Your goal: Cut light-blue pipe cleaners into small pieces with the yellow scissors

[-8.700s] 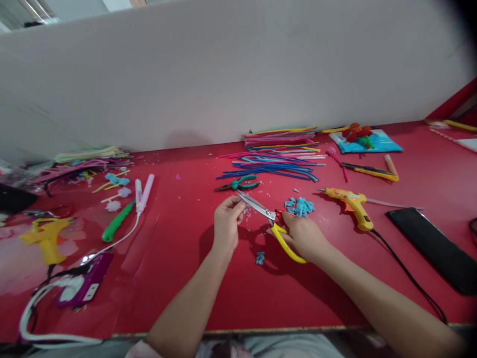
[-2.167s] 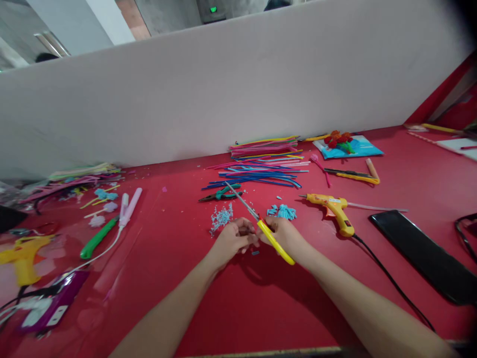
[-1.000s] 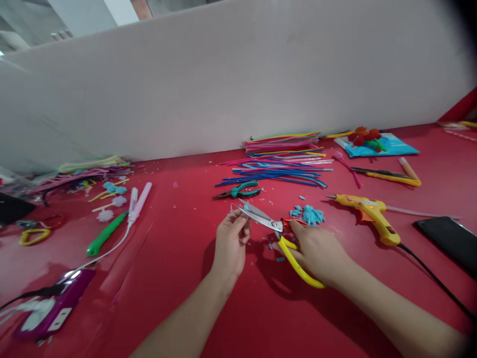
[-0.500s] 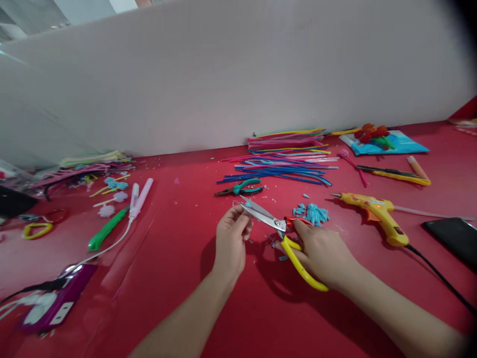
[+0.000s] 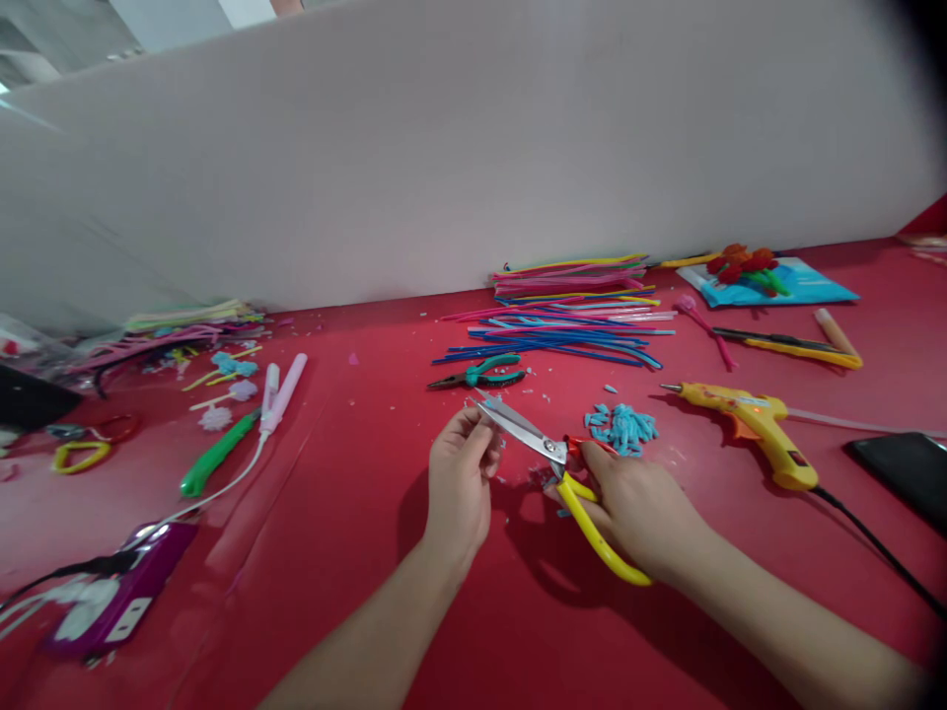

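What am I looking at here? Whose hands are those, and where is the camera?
The camera sits on a person's head and looks down, so you see what they see. Both bare hands are theirs. The right hand holds yellow-handled scissors. The left hand pinches something tiny and light blue at the blades; it is too small to name. They work on a red table. On it lie a little pile of blue snippets, a bundle of colourful fuzzy craft wires, green-handled pliers and a yellow glue gun with a black cord. A white wall stands behind.
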Motion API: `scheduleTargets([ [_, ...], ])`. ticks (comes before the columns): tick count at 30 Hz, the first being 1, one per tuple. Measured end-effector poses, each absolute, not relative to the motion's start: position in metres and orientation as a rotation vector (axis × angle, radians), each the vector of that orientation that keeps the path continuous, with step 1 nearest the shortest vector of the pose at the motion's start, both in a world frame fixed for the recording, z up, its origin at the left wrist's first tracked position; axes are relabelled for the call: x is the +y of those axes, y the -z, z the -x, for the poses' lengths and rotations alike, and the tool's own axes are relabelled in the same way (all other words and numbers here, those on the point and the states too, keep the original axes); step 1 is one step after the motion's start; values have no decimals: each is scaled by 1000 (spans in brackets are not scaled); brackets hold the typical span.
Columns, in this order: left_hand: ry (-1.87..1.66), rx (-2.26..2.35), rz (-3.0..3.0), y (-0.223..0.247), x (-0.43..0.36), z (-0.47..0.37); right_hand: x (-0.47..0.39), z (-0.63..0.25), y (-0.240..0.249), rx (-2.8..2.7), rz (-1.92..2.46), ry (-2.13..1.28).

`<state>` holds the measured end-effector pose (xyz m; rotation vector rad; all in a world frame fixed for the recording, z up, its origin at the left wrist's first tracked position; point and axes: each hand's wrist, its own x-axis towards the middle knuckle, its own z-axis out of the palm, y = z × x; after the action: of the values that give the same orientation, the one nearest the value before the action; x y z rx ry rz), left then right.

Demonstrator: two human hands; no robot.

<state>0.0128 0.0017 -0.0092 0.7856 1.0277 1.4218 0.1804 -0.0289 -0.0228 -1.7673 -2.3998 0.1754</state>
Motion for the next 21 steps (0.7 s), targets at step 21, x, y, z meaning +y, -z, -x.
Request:
scheduleTargets([
  [21,-1428,973,-781,7,0,-13,-30,-180,19,-2400,1762,-191],
])
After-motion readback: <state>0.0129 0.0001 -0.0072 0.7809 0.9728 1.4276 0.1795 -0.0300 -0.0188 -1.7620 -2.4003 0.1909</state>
